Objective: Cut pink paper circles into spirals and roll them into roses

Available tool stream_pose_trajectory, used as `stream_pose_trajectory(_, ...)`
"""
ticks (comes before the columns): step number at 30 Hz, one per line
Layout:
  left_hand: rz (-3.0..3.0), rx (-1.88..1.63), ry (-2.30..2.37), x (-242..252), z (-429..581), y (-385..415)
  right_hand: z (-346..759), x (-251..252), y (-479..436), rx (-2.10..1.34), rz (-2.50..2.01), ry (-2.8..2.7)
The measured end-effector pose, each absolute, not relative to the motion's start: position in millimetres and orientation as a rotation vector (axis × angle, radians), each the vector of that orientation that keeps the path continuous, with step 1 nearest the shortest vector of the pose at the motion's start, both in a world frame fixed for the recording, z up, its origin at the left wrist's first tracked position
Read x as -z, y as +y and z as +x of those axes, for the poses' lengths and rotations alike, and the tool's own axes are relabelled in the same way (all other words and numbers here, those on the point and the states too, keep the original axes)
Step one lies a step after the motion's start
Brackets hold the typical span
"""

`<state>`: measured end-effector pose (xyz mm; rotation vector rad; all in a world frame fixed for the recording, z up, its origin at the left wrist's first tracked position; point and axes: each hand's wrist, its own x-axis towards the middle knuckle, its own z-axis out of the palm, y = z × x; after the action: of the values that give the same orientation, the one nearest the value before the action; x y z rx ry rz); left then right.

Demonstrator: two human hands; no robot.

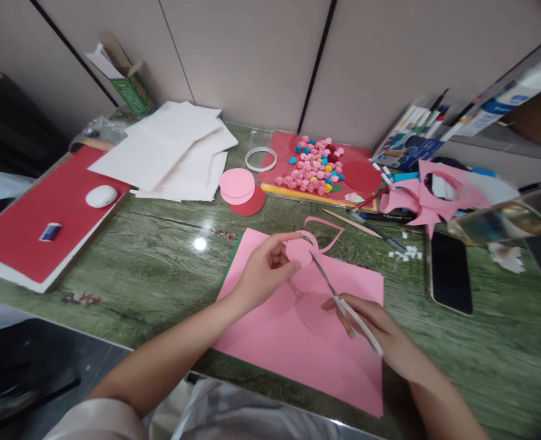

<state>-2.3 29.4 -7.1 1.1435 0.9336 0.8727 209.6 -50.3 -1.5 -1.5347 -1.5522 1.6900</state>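
Between the fingers and thumb of my left hand is a round pink paper disc. A thin offcut strip curls away from its far edge. My right hand grips a pair of scissors with pale handles, their blades pointing up-left and meeting the disc's right edge. Both hands are above a stack of pink paper sheets, with a dark green sheet showing at the stack's left edge.
Pink and red paper circles lie beyond my left hand. Behind are small coloured paper pieces on a red pack, a tape roll and white sheets. To the right are a phone, pink scraps and a clear cup.
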Motion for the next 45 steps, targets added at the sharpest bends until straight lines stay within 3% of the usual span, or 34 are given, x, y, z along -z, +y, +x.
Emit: stream_pose_trajectory(45,1.141,-0.863,0.878,6.7,-3.7,31.0,211.6,2.6,-50.3,-1.781,-1.407,-1.446)
